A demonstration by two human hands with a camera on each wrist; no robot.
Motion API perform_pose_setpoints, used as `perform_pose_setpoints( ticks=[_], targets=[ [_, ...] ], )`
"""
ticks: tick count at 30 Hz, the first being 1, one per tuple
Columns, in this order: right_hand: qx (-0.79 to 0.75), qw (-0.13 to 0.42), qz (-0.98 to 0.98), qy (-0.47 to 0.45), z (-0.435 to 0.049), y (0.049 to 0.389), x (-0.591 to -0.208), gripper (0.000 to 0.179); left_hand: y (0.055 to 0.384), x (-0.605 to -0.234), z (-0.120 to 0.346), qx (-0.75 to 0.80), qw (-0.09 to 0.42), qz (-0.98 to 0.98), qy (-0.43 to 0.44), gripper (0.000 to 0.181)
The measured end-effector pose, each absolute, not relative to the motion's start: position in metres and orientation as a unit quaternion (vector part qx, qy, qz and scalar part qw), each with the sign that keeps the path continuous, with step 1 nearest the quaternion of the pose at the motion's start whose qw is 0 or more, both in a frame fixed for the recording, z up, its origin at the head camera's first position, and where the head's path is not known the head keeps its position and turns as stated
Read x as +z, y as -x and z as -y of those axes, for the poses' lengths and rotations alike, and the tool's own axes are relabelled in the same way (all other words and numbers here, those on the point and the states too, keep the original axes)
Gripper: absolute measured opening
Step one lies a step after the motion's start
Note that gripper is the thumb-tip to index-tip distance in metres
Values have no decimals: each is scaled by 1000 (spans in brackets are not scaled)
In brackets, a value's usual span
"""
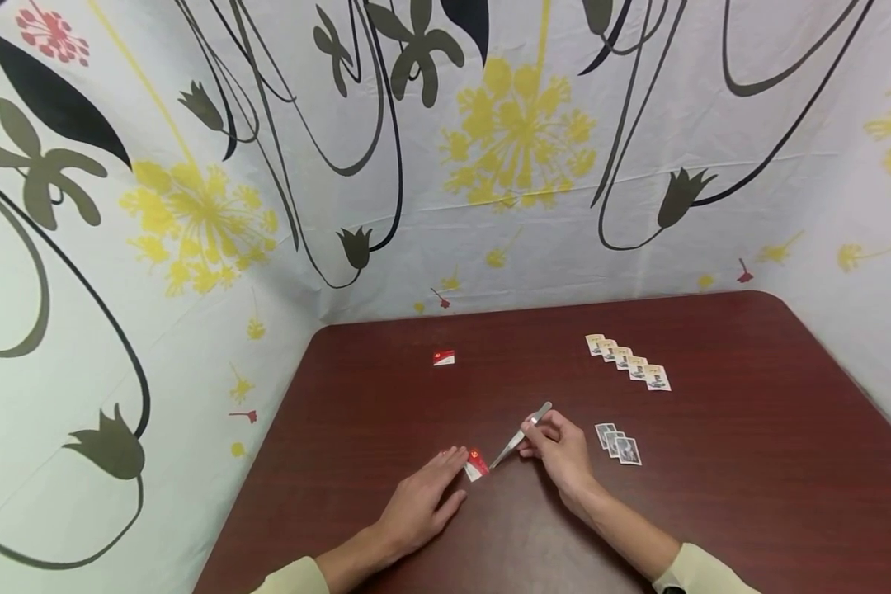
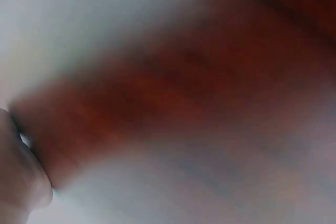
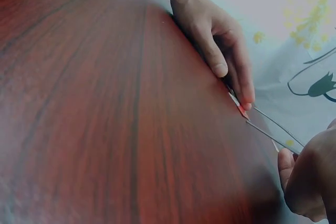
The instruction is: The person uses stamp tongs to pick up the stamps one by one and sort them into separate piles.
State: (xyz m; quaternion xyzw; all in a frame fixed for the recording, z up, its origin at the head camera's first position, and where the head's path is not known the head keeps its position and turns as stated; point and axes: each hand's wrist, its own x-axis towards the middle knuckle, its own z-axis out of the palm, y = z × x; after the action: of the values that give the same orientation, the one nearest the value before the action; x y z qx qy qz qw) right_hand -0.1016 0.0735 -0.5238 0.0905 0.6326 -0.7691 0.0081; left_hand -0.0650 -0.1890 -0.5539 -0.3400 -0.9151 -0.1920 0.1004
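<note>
In the head view my left hand lies on the table with its fingers fairly straight. Its fingertips rest at the left edge of a small red-and-white stamp-like paper, partly covering it. My right hand pinches a pair of metal tweezers, tilted down so the tips point at the paper's right edge. From the right wrist, the tweezers' two arms look spread apart near the paper; whether they touch it I cannot tell. The left wrist view is blurred, with only part of the left hand showing.
Another red-and-white paper lies farther back on the dark red table. At the right are an overlapping row of several yellowish papers and an overlapping group of grey ones. A patterned cloth borders the table.
</note>
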Motion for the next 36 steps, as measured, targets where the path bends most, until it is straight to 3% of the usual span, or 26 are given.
perform_pose_setpoints(
  ticks=[18, 26, 36],
  targets=[
    [-777, -16, -624, -85, -63, 102, -530, 12, 65, -557, 188, -187, 107, 915, 342, 58],
    [-776, -49, -622, -98, -62, 117, -534, 8, 65, -561, 189, -182, 141, 904, 359, 57],
    [-780, -63, -612, -116, -64, 127, -532, 8, 66, -561, 188, -175, 133, 908, 356, 57]
  ],
)
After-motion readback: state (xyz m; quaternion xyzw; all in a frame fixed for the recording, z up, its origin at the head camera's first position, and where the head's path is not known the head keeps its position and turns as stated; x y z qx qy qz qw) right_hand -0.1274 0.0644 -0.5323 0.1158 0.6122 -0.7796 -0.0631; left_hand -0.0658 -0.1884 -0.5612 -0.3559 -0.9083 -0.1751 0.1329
